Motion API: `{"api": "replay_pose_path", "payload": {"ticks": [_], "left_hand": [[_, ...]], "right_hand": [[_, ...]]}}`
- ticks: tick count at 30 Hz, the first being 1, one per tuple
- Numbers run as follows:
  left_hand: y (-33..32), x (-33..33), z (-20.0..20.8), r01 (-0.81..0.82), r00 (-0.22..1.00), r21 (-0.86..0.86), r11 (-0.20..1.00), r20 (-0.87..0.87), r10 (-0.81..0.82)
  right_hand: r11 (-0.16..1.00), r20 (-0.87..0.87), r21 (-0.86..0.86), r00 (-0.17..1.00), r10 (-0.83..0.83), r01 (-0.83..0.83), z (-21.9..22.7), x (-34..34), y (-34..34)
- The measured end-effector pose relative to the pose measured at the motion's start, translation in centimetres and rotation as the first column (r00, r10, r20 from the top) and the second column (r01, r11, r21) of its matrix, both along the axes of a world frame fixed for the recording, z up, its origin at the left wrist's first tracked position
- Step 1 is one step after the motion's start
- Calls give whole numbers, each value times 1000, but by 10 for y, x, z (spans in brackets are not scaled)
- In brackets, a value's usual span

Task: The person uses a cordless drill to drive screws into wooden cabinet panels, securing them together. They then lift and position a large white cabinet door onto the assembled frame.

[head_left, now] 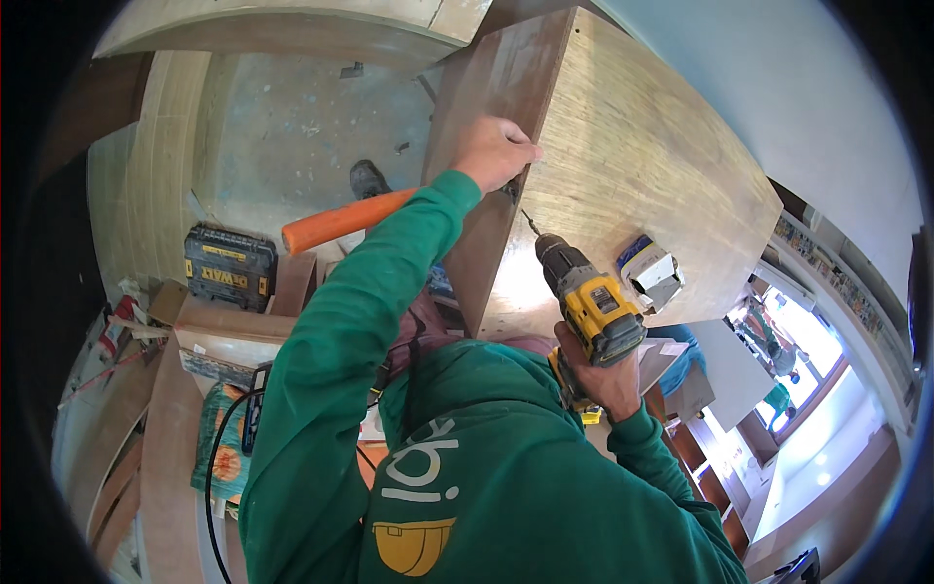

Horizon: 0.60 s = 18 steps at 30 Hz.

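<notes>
My right hand (608, 378) grips a yellow and black cordless drill (595, 302) by its handle. The thin bit in its chuck points up and left, its tip close to the near end of the wooden panel's left edge. My left hand (496, 153) rests on that edge of the large wooden panel (632, 146), its fingers pinched together. Whatever they may hold is too small to make out. A small dark piece (513, 191) shows just below the left hand. On the panel, right of the drill, lies a small open cardboard box (650, 274).
An orange tube-like piece (341, 222) passes behind my left forearm. A black tool case (231, 265) sits at left, near wooden boards (165, 457) and a black cable (210, 487). A curved wooden piece (282, 29) spans the top left. People (778, 355) stand near a bright opening at far right.
</notes>
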<state>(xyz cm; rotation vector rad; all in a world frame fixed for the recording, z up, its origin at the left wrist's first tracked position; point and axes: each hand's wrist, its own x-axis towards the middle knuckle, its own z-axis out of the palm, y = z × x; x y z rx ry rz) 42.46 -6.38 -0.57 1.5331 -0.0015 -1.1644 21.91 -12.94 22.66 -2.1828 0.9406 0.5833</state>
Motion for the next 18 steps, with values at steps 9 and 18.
{"api": "replay_pose_path", "payload": {"ticks": [9,18], "left_hand": [[-1,-6,-12,-22,1000,-24,999,14,23],[1,-2,-2,-10,1000,4,1000,-4,10]], "right_hand": [[1000,-83,6,996,-14,15,4,5,0],[980,-4,-34,980,198,-198,-8,-17,-11]]}}
